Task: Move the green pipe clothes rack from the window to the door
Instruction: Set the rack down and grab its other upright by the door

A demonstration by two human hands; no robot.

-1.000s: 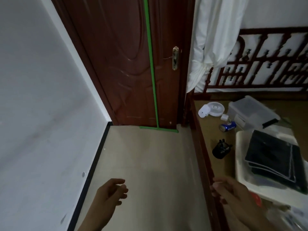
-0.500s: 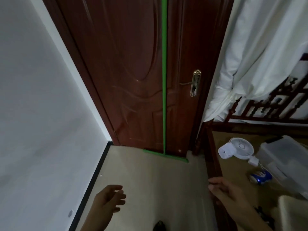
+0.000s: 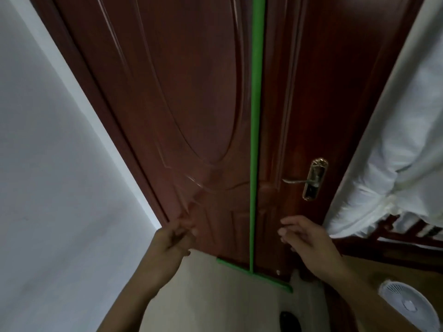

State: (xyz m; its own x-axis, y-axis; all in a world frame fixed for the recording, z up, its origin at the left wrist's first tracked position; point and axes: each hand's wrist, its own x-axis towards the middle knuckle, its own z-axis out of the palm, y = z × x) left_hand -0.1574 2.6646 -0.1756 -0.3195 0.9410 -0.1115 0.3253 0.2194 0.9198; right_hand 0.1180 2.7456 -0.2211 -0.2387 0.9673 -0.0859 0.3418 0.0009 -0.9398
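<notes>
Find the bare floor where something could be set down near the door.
Free: the floor between the wall and the rack's green foot. Crowded: the right, where a fan lies by the curtain. A dark object sits at the bottom edge.

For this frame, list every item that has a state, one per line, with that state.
Green pipe clothes rack: upright against the door, foot bar on the floor, not held.
Dark red wooden door: shut.
Brass lever door handle: level, untouched.
White curtain: gathered, tied.
Small white desk fan: lying flat.
Left hand: empty, fingers curled.
Right hand: open, empty.
</notes>
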